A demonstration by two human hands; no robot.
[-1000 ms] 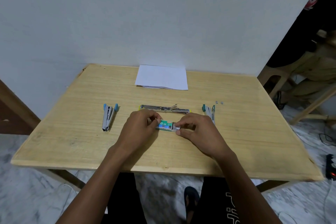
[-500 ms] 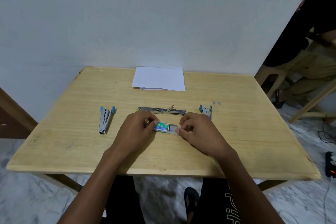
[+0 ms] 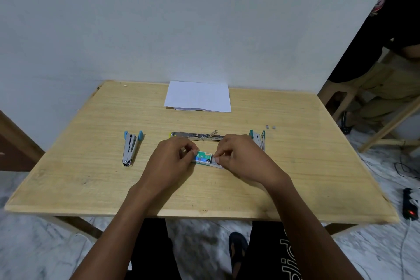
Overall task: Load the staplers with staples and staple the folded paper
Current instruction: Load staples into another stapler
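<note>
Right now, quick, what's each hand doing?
Left hand: pinching the left end of the staple box.
Right hand: pinching the same box's right end.

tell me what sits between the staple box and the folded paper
In the head view, a metal stapler opened out flat lies crosswise between the staple box and the folded paper; beyond it, only bare tabletop.
</note>
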